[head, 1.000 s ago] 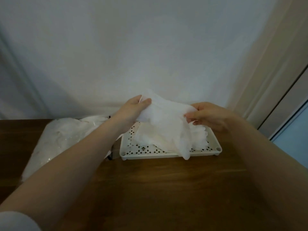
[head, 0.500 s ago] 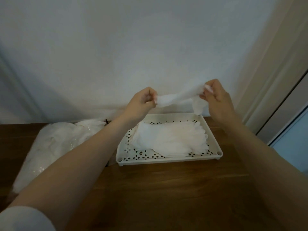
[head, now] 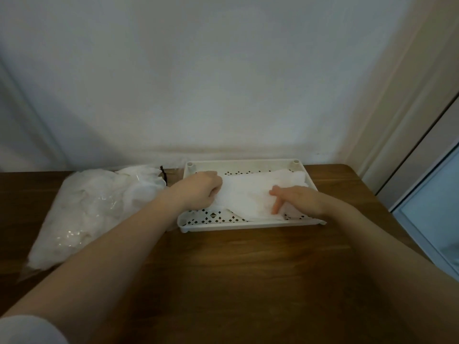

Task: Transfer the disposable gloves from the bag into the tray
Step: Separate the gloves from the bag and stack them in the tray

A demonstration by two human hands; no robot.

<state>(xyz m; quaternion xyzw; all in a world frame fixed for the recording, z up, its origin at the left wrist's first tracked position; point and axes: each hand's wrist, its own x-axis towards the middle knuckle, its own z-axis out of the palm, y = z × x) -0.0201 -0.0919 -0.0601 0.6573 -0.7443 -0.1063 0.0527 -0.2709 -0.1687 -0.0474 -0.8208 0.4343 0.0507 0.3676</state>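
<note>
My left hand (head: pixel 198 188) rests on the left end of the gloves (head: pixel 250 192), fingers curled down onto the thin white film; whether they pinch it or only press, I cannot tell from here. My right hand (head: pixel 295 198) lies flat on the right part of the same pile, its fingers (head: pixel 276 207) straight and spread, pressing the gloves down and gripping nothing.

The gloves lie inside the tray (head: pixel 238 225), a loose heap (translucent, crumpled, edges hard to separate) that covers most of its middle and right side and reaches the far right corner. The tray is white plastic with a perforated floor, whose diamond cut-outs show along the near edge and in the far left part. It sits on the table (head: pixel 236 269), close to the wall (head: pixel 223 83).

Just left of the tray lies the bag (head: pixel 82 209), clear plastic and bulging with more white gloves, its mouth turned toward the tray. My left forearm crosses over its near right edge. A white sleeve (head: pixel 27 330) shows at the bottom left corner. At the far right a pale door frame (head: pixel 422 145) runs up beside the table.
</note>
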